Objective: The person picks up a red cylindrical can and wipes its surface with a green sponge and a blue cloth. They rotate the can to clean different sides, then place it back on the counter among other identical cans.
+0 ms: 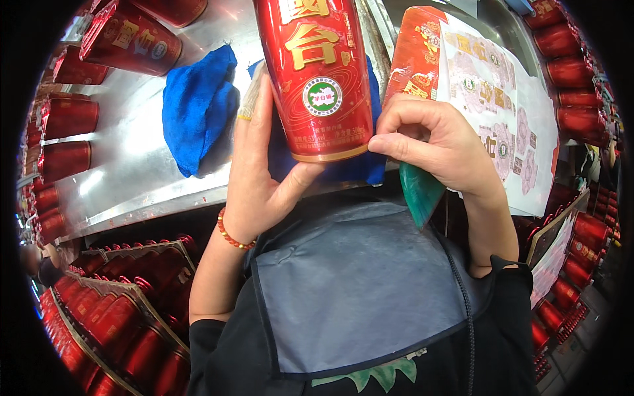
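A glossy red bottle (317,86) with gold raised characters and a round green-and-white emblem lies tilted in my left hand (261,158), its gold-rimmed base toward me. The fingers reach along its left side and the thumb presses near the base. A pale cover with a yellow band (249,99), resembling a finger cot, sits on one left finger. My right hand (442,142) pinches thumb and index finger together at the bottle's lower right edge. From under that hand sticks out a green flat scraper (420,193), its upper part hidden by the fingers.
On the metal table (132,191) lies a crumpled blue cloth (198,109); another blue cloth (375,165) is under the bottle. White decal sheets (492,112) rest over a red card (416,59) at right. Red bottles (129,39) stand at left; crates of red bottles (125,317) are below.
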{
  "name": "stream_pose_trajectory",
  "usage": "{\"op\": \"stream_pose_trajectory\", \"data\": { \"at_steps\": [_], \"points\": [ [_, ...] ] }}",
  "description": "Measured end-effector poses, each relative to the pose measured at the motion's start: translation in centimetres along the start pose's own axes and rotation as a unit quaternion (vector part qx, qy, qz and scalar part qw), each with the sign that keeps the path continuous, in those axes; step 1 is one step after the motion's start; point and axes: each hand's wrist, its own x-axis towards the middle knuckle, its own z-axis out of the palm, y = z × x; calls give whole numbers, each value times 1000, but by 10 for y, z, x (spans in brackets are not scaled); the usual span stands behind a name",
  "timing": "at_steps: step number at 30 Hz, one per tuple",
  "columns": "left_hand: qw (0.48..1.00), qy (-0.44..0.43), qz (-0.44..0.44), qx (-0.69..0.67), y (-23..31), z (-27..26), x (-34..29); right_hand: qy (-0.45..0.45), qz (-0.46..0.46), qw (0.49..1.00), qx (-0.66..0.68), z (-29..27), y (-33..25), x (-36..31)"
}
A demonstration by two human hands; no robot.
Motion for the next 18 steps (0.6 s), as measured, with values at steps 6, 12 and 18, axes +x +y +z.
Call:
{"op": "stream_pose_trajectory", "data": {
  "at_steps": [6, 12, 18],
  "points": [
    [983, 60, 109, 132, 24, -7, -35, -26, 13, 1000, 2, -3, -2, 1],
    [951, 109, 237, 165, 26, 5, -17, -44, 8, 999, 4, -4, -1, 4],
    [935, 111, 252, 224, 37, 17, 7, -40, -32, 998, -24, -4, 2, 6]
  ]
}}
